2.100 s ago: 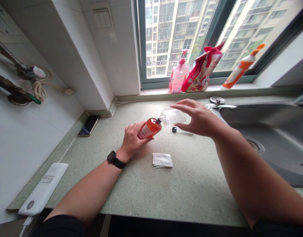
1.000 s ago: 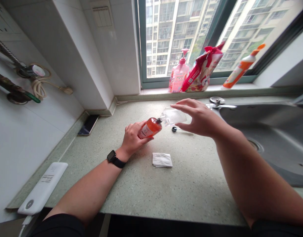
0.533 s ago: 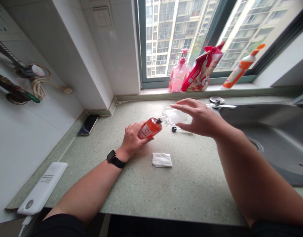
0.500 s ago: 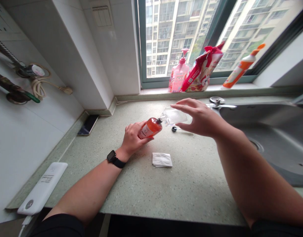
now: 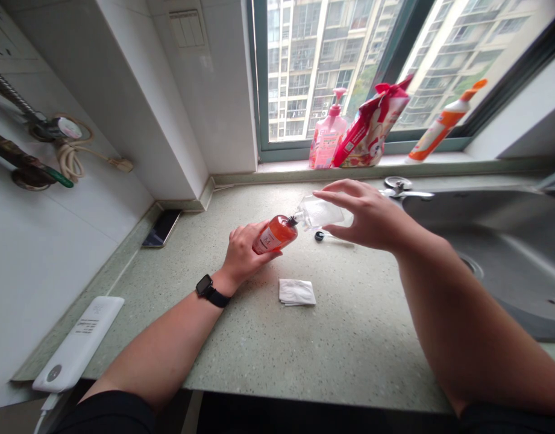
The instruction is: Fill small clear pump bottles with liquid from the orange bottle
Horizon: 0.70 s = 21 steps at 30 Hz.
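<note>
My left hand (image 5: 244, 252) is closed around an orange bottle (image 5: 277, 235) with a pale label, tilted so its dark neck points up and to the right. Between the fingers and thumb of my right hand (image 5: 365, 216) is a clear bottle (image 5: 320, 212), tipped over on its side. Its mouth meets the neck of the orange bottle. Whether liquid passes between them cannot be made out. A small black cap (image 5: 319, 236), with a pale tube beside it, lies on the counter below the clear bottle. Closer to me rests a folded white tissue (image 5: 297, 292).
A metal sink (image 5: 494, 241) with a tap (image 5: 406, 193) is set in at the right. On the windowsill stand a pink pump bottle (image 5: 326, 138), a red bag (image 5: 372, 129) and an orange-white bottle (image 5: 442, 129). Leftward lie a phone (image 5: 162, 229) and a white power bank (image 5: 81, 343).
</note>
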Tool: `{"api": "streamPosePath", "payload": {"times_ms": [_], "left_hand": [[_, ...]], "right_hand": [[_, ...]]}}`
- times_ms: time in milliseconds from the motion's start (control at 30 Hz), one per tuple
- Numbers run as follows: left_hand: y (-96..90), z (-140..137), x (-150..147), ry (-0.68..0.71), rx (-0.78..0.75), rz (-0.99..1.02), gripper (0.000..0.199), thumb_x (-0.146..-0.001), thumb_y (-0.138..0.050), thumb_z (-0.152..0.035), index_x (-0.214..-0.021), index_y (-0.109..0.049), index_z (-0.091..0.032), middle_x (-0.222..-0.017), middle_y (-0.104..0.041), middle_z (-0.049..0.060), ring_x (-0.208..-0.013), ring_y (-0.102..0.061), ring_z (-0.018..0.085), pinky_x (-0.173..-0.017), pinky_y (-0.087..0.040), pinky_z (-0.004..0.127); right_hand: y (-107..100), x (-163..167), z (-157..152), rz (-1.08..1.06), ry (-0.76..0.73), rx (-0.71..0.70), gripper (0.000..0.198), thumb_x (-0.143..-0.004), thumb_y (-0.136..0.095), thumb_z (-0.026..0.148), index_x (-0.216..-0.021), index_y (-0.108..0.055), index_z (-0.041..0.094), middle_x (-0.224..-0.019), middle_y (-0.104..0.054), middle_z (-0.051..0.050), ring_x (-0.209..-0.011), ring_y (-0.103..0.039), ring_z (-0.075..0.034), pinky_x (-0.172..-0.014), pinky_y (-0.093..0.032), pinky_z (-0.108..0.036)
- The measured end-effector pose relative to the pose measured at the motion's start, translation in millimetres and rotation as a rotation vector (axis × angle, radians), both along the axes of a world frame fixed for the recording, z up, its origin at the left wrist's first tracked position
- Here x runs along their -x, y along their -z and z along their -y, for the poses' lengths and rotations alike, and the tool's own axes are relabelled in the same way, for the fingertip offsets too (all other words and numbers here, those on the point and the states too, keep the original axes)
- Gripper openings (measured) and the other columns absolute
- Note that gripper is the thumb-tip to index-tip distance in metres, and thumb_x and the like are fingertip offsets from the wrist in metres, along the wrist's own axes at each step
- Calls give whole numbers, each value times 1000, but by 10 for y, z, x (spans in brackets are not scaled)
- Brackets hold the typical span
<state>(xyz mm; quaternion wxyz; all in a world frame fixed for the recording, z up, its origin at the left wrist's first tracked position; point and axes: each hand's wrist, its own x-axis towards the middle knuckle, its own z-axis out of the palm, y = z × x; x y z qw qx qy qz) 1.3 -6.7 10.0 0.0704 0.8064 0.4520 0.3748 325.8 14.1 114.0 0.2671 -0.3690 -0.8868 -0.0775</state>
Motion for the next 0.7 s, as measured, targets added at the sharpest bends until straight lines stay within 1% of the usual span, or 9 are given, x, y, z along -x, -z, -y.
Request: {"api": "streamPosePath", "payload": {"times_ms": [367, 533, 700], "left_hand": [[-3, 1, -6, 7, -9, 7, 78, -90, -77, -74, -149, -63, -26, -134, -76, 11, -118, -70, 32, -108, -47, 49], [2, -1, -3, 2, -3, 2, 77, -90, -77, -74, -150, -63, -27, -136, -76, 11, -120, -69, 33, -110, -46, 50], [12, -7, -1, 6, -11, 5, 78, -90, -77, -74, -149, -63, -26, -135, -76, 11, -119, -70, 32, -108, -46, 49]], "right_hand": [[-4, -9, -1, 18, -1, -10, 62, -91, -76, 34, -152, -65, 33, -136, -73, -12, -118, -72, -34, -104, -59, -58], [-8, -9, 4, 11, -4, -1, 66, -90, -77, 33, -154, -63, 36, -139, -73, -11, -120, -72, -35, -104, -59, -59], [-2, -10, 5, 6, -9, -3, 67, -90, -77, 33, -155, -63, 36, -140, -72, -11, -121, -71, -35, -106, -58, -59]]}}
